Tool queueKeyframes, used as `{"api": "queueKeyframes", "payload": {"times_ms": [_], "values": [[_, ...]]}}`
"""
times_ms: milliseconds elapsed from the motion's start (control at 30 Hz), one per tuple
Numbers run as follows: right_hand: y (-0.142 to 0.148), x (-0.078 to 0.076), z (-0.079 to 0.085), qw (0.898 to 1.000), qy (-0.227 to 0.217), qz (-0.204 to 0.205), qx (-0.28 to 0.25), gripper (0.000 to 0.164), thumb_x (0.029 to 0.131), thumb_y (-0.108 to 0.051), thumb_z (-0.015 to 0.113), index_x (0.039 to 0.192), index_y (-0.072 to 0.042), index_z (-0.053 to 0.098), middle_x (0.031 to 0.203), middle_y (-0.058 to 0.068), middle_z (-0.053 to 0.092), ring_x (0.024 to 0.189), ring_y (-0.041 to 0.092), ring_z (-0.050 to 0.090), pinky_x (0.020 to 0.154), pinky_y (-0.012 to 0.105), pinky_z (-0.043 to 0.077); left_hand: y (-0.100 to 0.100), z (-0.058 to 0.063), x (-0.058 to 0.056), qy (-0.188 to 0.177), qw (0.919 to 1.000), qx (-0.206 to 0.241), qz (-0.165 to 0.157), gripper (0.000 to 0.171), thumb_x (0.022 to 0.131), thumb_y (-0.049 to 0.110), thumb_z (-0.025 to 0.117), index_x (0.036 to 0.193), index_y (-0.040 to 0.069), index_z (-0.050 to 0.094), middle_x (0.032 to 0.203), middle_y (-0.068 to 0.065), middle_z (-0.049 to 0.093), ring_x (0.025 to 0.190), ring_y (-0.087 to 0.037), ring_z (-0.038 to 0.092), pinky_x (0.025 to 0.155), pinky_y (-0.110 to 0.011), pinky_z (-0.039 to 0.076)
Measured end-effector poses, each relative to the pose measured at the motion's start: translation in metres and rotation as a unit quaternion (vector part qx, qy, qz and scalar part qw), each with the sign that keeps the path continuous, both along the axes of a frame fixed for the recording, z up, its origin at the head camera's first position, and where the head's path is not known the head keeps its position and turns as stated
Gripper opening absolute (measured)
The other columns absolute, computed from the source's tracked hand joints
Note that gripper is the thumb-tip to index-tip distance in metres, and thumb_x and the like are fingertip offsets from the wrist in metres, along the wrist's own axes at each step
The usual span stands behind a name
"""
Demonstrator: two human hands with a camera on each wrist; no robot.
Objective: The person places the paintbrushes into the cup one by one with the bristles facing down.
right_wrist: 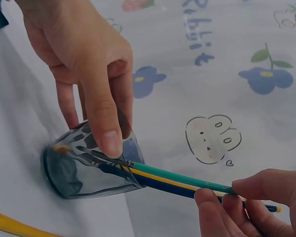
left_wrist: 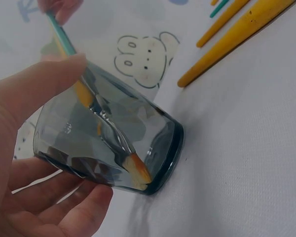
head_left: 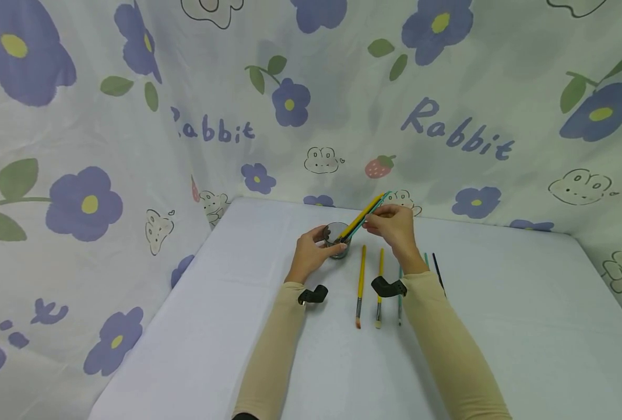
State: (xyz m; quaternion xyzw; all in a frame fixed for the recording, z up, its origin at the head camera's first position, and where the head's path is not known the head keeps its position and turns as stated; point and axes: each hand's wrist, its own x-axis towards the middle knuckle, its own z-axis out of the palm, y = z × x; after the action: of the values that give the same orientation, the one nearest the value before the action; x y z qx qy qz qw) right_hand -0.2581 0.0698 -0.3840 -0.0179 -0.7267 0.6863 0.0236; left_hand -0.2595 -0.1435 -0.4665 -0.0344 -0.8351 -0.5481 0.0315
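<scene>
A clear, smoky-tinted drinking glass (left_wrist: 163,121) is gripped by my left hand (head_left: 312,252), the thumb lying at its rim and fingers round the far side. Several paintbrushes lean out of it together, bristles down inside. Among them are a yellow-handled brush (head_left: 364,214), a teal-handled brush (right_wrist: 182,179) and a dark blue one (right_wrist: 163,186). My right hand (head_left: 394,227) pinches this bundle by the upper handles, up and to the right of the rim. In the left wrist view, tan bristles (left_wrist: 137,170) show through the glass near its base.
On the white table (head_left: 206,326), more brushes lie in a row: a yellow brush (head_left: 361,274), a second yellow brush (head_left: 381,265), a thin teal brush (head_left: 400,306) and a dark brush (head_left: 438,269). The right forearm partly covers them. A flower-and-rabbit printed cloth (head_left: 342,128) hangs behind.
</scene>
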Motion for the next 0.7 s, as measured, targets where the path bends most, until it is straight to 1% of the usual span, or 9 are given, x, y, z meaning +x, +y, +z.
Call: {"api": "queueKeyframes", "payload": {"times_ms": [100,300,433,600,700], "values": [[-0.001,0.0002,-0.0012,1.0,-0.004,-0.001,0.002,0.022,0.094,-0.004,0.072,0.111,0.008,0.064,0.09,0.006,0.069,0.073,0.009,0.075,0.073,0.022,0.065,0.0004,-0.0001,-0.0003,-0.001,1.0,-0.001,0.0,0.082,0.08,0.04,0.09,0.147,0.005,0.057,0.141,-0.014,0.065,0.132,-0.031,0.062,0.108,-0.042,0.057],[-0.0013,0.0014,-0.0021,1.0,-0.011,0.006,0.013,0.024,0.095,-0.005,0.072,0.112,0.01,0.065,0.095,0.011,0.071,0.073,0.008,0.075,0.074,0.023,0.066,0.0003,-0.0003,0.0003,-0.004,1.0,-0.006,0.004,0.084,0.079,0.042,0.091,0.147,0.006,0.057,0.142,-0.011,0.065,0.132,-0.03,0.062,0.107,-0.042,0.058],[-0.0011,0.0024,-0.0013,1.0,-0.009,0.011,0.014,0.023,0.095,-0.004,0.072,0.112,0.01,0.066,0.098,0.013,0.071,0.074,0.009,0.076,0.074,0.023,0.066,0.0,-0.0001,0.0006,-0.005,1.0,-0.002,0.005,0.085,0.078,0.042,0.091,0.147,0.006,0.057,0.141,-0.011,0.066,0.132,-0.03,0.062,0.107,-0.042,0.058],[0.0001,0.0039,0.0012,1.0,-0.005,0.012,0.019,0.021,0.095,-0.005,0.073,0.109,0.01,0.067,0.098,0.013,0.072,0.076,0.011,0.076,0.075,0.023,0.066,-0.0003,0.0,0.0009,-0.002,1.0,0.002,0.005,0.085,0.078,0.042,0.091,0.147,0.006,0.057,0.14,-0.01,0.066,0.132,-0.03,0.062,0.107,-0.042,0.058],[0.0023,0.0046,0.003,1.0,-0.003,0.011,0.022,0.022,0.095,-0.006,0.073,0.109,0.01,0.068,0.096,0.012,0.072,0.079,0.015,0.078,0.075,0.023,0.066,-0.0004,0.0001,0.0011,0.002,1.0,0.003,0.003,0.084,0.079,0.042,0.091,0.147,0.005,0.057,0.14,-0.011,0.066,0.132,-0.031,0.063,0.106,-0.042,0.058]]}}
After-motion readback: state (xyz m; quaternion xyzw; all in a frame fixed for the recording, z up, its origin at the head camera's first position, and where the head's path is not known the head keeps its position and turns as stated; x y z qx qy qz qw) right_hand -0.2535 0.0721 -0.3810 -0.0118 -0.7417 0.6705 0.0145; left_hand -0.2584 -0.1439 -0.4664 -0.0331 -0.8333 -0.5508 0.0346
